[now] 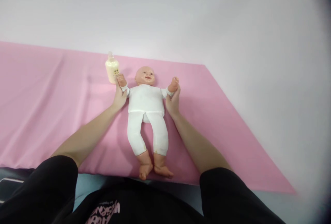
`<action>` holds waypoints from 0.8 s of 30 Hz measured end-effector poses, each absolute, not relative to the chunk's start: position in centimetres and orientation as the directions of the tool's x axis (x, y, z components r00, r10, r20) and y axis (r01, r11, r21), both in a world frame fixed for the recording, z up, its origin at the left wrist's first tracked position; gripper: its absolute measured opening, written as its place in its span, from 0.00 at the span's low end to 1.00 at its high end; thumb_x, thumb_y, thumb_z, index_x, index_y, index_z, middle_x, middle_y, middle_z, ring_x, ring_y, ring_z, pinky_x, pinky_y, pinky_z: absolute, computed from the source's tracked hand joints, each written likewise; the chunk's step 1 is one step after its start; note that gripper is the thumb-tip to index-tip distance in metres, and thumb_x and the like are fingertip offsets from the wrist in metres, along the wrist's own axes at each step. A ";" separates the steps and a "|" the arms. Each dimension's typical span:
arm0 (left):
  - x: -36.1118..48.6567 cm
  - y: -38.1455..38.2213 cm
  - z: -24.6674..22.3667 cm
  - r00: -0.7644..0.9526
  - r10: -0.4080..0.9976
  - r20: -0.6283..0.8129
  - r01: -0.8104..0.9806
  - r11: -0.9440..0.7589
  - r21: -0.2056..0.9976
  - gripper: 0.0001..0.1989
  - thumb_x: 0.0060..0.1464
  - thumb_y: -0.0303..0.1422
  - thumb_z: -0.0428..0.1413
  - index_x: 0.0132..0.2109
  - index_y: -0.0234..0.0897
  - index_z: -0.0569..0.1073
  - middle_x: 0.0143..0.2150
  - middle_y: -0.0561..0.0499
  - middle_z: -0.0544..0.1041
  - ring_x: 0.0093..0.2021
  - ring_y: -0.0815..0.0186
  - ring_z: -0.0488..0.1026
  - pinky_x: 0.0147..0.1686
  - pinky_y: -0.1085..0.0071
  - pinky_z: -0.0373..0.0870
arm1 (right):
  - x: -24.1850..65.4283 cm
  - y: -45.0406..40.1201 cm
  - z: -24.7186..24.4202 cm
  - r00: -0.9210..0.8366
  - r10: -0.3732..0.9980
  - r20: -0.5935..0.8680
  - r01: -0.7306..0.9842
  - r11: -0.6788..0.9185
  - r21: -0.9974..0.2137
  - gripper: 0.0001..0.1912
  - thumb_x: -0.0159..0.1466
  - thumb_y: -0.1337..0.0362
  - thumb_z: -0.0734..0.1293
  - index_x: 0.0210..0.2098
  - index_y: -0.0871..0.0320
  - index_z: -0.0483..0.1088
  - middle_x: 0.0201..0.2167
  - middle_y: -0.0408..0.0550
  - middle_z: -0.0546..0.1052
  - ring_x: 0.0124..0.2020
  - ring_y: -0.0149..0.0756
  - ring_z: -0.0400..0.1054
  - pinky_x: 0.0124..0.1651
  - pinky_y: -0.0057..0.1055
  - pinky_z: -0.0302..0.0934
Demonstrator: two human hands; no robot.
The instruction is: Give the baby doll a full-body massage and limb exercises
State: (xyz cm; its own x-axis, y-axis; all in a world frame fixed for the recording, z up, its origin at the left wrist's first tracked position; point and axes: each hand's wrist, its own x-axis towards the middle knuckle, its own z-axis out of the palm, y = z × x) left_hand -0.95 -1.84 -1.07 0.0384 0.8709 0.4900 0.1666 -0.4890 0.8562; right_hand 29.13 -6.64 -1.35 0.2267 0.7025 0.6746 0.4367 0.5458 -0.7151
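A baby doll with a white cloth body lies on its back, head away from me and bare feet near the front edge. Its arms are spread out to both sides. My left hand is closed round the doll's arm on the left, at the wrist. On the other side, my right hand grips the doll's other arm at the wrist. Some of my fingers are hidden behind the doll's arms. Just beyond my left hand stands a baby bottle with pale yellow contents and a clear cap.
The doll and bottle rest on a pink sheet with folds at the left. Its right edge slants down toward me. A pale wall rises behind it. A dark object with a light rim shows at the lower left.
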 end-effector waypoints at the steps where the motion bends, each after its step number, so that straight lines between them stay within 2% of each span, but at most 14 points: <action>1: -0.9 -1.9 -1.1 0.043 0.861 0.507 0.190 -0.505 0.842 0.47 0.63 0.38 0.56 0.78 0.45 0.37 0.77 0.44 0.55 0.79 0.59 0.45 0.78 0.56 0.39 | 29.1 -6.7 -1.4 0.217 0.695 0.685 0.459 0.547 -0.700 0.39 0.62 0.63 0.61 0.71 0.58 0.47 0.73 0.58 0.53 0.76 0.39 0.49 0.80 0.47 0.44; 4: -1.0 -2.0 -1.2 0.059 0.841 0.537 0.244 -0.534 0.809 0.47 0.63 0.37 0.56 0.78 0.42 0.37 0.78 0.41 0.50 0.78 0.55 0.47 0.78 0.54 0.41 | 29.1 -6.9 -1.3 0.191 0.679 0.708 0.527 0.538 -0.658 0.39 0.61 0.66 0.59 0.71 0.58 0.48 0.72 0.57 0.56 0.75 0.39 0.51 0.79 0.46 0.46; 6: -1.0 -1.9 -1.3 0.097 0.827 0.554 0.263 -0.558 0.787 0.46 0.63 0.37 0.56 0.78 0.43 0.39 0.76 0.39 0.53 0.76 0.51 0.51 0.77 0.51 0.43 | 29.2 -7.2 -1.0 0.164 0.688 0.707 0.574 0.517 -0.635 0.38 0.61 0.68 0.58 0.71 0.57 0.52 0.69 0.55 0.60 0.73 0.39 0.54 0.78 0.46 0.49; 8: -1.0 -1.8 -1.5 0.144 0.808 0.571 0.304 -0.585 0.752 0.42 0.62 0.34 0.55 0.77 0.44 0.46 0.73 0.39 0.59 0.74 0.50 0.56 0.75 0.48 0.47 | 29.2 -7.4 -0.6 0.131 0.710 0.692 0.620 0.486 -0.616 0.36 0.60 0.69 0.57 0.68 0.55 0.59 0.64 0.53 0.66 0.68 0.39 0.59 0.76 0.46 0.54; 11: -0.7 -1.8 -1.6 0.246 0.790 0.562 0.409 -0.610 0.678 0.35 0.59 0.27 0.51 0.73 0.42 0.62 0.66 0.38 0.66 0.69 0.48 0.61 0.73 0.45 0.53 | 29.1 -7.4 -0.3 0.055 0.775 0.630 0.674 0.436 -0.596 0.34 0.59 0.73 0.55 0.62 0.52 0.69 0.56 0.52 0.71 0.62 0.40 0.62 0.72 0.46 0.57; 14: -0.3 -1.9 -1.6 0.298 0.789 0.537 0.473 -0.610 0.635 0.33 0.56 0.23 0.48 0.68 0.44 0.71 0.65 0.40 0.67 0.68 0.47 0.62 0.71 0.43 0.55 | 29.0 -7.2 -0.5 -0.032 0.821 0.570 0.685 0.433 -0.585 0.34 0.58 0.74 0.55 0.61 0.52 0.72 0.55 0.52 0.72 0.61 0.41 0.62 0.72 0.49 0.55; 17: -0.1 -2.1 -1.3 0.296 0.792 0.533 0.455 -0.608 0.651 0.33 0.55 0.23 0.50 0.67 0.45 0.70 0.65 0.42 0.68 0.68 0.49 0.62 0.72 0.44 0.55 | 28.9 -7.4 -0.4 -0.048 0.826 0.562 0.645 0.455 -0.614 0.32 0.59 0.70 0.60 0.63 0.53 0.69 0.59 0.51 0.71 0.63 0.43 0.61 0.75 0.51 0.52; 19: -0.2 -2.2 -1.1 0.248 0.797 0.551 0.398 -0.603 0.692 0.32 0.56 0.25 0.53 0.68 0.43 0.68 0.65 0.41 0.68 0.69 0.50 0.62 0.73 0.46 0.52 | 28.8 -7.6 -0.2 0.019 0.828 0.560 0.576 0.448 -0.683 0.30 0.61 0.64 0.65 0.63 0.54 0.67 0.59 0.52 0.71 0.64 0.43 0.62 0.75 0.50 0.52; 22: -0.4 -1.9 -1.0 0.065 0.832 0.551 0.220 -0.550 0.805 0.31 0.60 0.33 0.58 0.69 0.44 0.61 0.67 0.41 0.66 0.72 0.53 0.60 0.75 0.50 0.49 | 28.8 -7.8 0.3 0.204 0.830 0.520 0.413 0.408 -0.814 0.29 0.65 0.54 0.67 0.62 0.57 0.64 0.57 0.55 0.71 0.62 0.42 0.65 0.72 0.49 0.58; 24: -0.8 -1.2 -1.1 -0.083 0.874 0.478 0.073 -0.473 0.878 0.33 0.59 0.37 0.62 0.68 0.47 0.58 0.69 0.41 0.65 0.72 0.55 0.61 0.75 0.52 0.51 | 29.4 -7.5 0.4 0.337 0.800 0.496 0.336 0.390 -0.857 0.31 0.66 0.50 0.65 0.64 0.57 0.60 0.60 0.56 0.68 0.65 0.42 0.63 0.71 0.49 0.60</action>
State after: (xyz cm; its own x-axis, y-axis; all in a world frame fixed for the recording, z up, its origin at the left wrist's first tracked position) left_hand -0.80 -1.23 -1.11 -0.0826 0.8744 0.4781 0.0734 -0.4731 0.8780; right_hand 29.40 -7.47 0.44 0.3373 0.8002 0.4959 0.3362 0.3896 -0.8574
